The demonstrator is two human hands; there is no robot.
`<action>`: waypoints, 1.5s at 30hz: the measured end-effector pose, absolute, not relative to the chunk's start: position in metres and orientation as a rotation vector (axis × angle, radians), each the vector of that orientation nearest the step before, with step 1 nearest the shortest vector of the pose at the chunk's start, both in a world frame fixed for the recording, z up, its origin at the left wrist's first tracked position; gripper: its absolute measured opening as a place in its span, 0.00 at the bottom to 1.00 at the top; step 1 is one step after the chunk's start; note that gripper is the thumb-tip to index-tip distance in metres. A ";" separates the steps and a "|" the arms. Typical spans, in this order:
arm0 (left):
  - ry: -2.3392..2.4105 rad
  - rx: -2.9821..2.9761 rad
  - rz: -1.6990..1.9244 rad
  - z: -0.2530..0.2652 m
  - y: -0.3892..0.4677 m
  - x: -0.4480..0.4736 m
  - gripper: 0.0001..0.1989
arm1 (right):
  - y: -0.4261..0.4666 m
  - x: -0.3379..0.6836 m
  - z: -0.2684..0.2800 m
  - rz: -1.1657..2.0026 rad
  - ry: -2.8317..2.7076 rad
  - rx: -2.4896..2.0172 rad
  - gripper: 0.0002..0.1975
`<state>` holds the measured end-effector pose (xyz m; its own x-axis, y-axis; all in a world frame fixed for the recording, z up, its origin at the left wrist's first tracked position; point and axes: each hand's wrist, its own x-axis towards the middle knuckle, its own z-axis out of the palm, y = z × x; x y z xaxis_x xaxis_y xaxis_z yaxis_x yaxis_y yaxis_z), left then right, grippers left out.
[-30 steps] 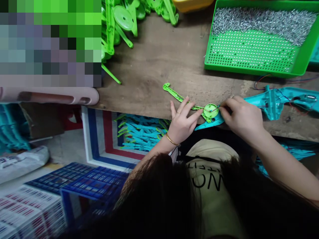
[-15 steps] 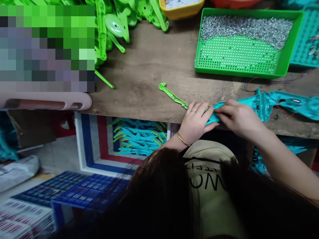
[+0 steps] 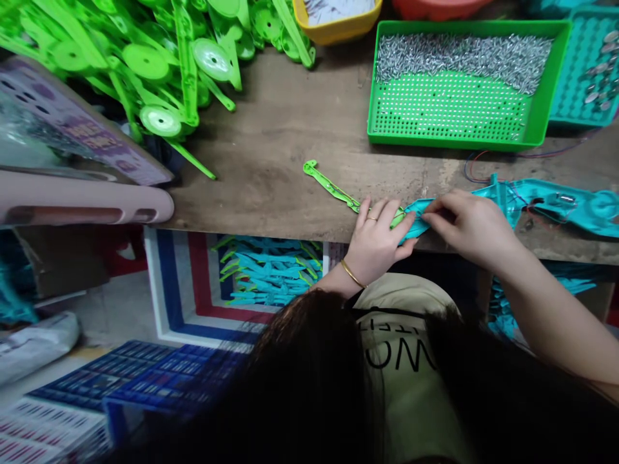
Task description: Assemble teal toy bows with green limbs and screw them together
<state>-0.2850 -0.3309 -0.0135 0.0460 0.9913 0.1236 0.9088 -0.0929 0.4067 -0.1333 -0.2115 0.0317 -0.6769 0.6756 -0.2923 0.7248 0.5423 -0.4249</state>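
Note:
A long teal plastic housing (image 3: 507, 196) lies along the table's front edge, its open inner side up, with thin red and blue wires (image 3: 476, 164) and a small metal part (image 3: 565, 198) at its right portion. A slim green plastic arm (image 3: 331, 187) sticks out from its left end. My left hand (image 3: 380, 235) is closed round that left end, fingers over the join with the green arm and thumb at the near side. Close beside it, my right hand (image 3: 467, 222) pinches thumb and forefinger at the housing; whatever they hold is hidden.
Behind stands a green perforated tray (image 3: 454, 109) of small metal pins, next to a teal tray (image 3: 563, 96) with metal discs. Green plastic parts (image 3: 145, 61) are heaped at the back left, near a yellow bowl (image 3: 338, 29). A striped box (image 3: 198, 277) holding teal-green pieces sits below the edge.
The view has shifted slightly, so the trays appear further left. My right hand has lifted a little, its fingers still pinched at the housing. My left hand keeps its grip.

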 end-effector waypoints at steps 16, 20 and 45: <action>1.975 2.139 0.494 -0.013 -0.330 -0.284 0.20 | -0.210 -0.147 0.031 -0.435 2.589 1.324 0.14; 1.980 2.152 0.459 -0.013 -0.330 -0.283 0.21 | -0.209 -0.141 0.031 -0.461 2.617 1.277 0.14; 2.022 2.246 0.512 -0.016 -0.320 -0.285 0.19 | -0.217 -0.087 0.045 -0.597 3.165 1.500 0.11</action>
<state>-0.2854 -0.3205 -0.0159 0.0751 0.9780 0.1946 0.9527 -0.1280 0.2757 -0.0874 -0.2169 0.0449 -0.5749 0.7881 0.2200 0.6537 0.6041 -0.4559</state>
